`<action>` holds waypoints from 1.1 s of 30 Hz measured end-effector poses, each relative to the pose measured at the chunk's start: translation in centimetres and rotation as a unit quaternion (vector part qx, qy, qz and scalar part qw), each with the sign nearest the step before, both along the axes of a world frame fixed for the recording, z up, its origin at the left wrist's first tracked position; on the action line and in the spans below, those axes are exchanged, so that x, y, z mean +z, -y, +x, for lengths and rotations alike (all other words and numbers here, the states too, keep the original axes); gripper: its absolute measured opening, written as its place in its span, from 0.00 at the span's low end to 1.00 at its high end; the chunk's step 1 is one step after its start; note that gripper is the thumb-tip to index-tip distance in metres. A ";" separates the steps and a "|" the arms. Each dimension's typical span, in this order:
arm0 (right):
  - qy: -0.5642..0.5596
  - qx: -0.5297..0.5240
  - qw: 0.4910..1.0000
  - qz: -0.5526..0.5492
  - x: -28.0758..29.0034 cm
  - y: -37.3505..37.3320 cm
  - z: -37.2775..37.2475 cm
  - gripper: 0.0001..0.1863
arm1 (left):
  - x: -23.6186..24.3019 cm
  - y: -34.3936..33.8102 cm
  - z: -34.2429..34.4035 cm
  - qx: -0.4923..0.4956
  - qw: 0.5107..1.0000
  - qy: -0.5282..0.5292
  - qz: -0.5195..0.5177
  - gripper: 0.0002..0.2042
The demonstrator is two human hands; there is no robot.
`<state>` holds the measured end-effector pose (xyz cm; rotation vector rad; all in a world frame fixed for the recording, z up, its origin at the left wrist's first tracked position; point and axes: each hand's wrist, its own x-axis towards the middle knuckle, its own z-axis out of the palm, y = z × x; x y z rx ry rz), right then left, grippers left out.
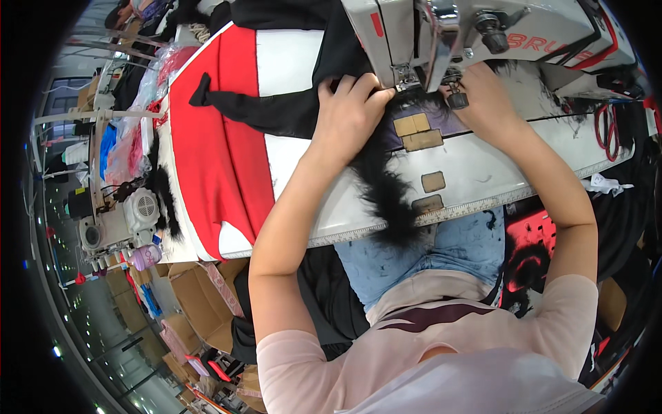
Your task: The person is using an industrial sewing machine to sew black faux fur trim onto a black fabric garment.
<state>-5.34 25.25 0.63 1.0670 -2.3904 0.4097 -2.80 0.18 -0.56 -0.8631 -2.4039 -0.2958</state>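
Close by the presser foot of a white sewing machine [496,34], my left hand [352,114] has bent fingers gripping black fabric [265,114]. Its thumb lies beside the foot. A black fluffy fur strip [389,196] runs from under the foot past my left wrist and hangs over the table's front edge. On the other side of the needle area is my right hand [483,100]. Machine parts cover its fingertips, so its grip is hidden. Red fabric [224,159] lies on the table to the left, partly under a black fabric tail.
A measuring tape [476,205] follows the front edge of the white table [300,162]. Red-handled scissors [607,134] lie at the right. Tan patches [422,140] sit before the needle. Another machine [141,210] and cardboard boxes [200,303] are at the left.
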 end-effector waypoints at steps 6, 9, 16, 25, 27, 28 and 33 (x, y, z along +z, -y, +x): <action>0.184 0.021 0.983 0.006 0.1 0.8 0.1 0.14 | 0.3 -0.5 1.0 0.024 0.999 0.002 -0.027 0.11; 0.063 0.057 0.996 0.009 -0.4 1.0 0.2 0.12 | 0.3 -0.8 1.3 0.022 0.999 -0.012 -0.034 0.11; 0.024 0.032 0.999 0.014 -1.1 1.0 0.1 0.13 | -0.2 -1.0 0.9 0.013 1.000 -0.015 -0.016 0.09; -0.027 0.068 0.995 0.067 0.0 -0.1 0.8 0.18 | 0.2 -1.1 1.8 -0.001 1.000 0.020 0.012 0.08; -0.035 0.062 0.993 0.092 0.2 0.2 1.1 0.20 | 0.2 -1.3 2.0 0.016 1.000 0.020 0.005 0.07; -0.044 0.051 0.991 0.114 0.3 0.3 1.3 0.22 | 0.1 -1.3 2.0 0.018 1.000 0.021 0.006 0.07; -0.035 0.034 0.993 0.108 0.3 1.4 1.5 0.20 | -0.1 -1.5 2.1 0.034 0.999 -0.005 -0.002 0.07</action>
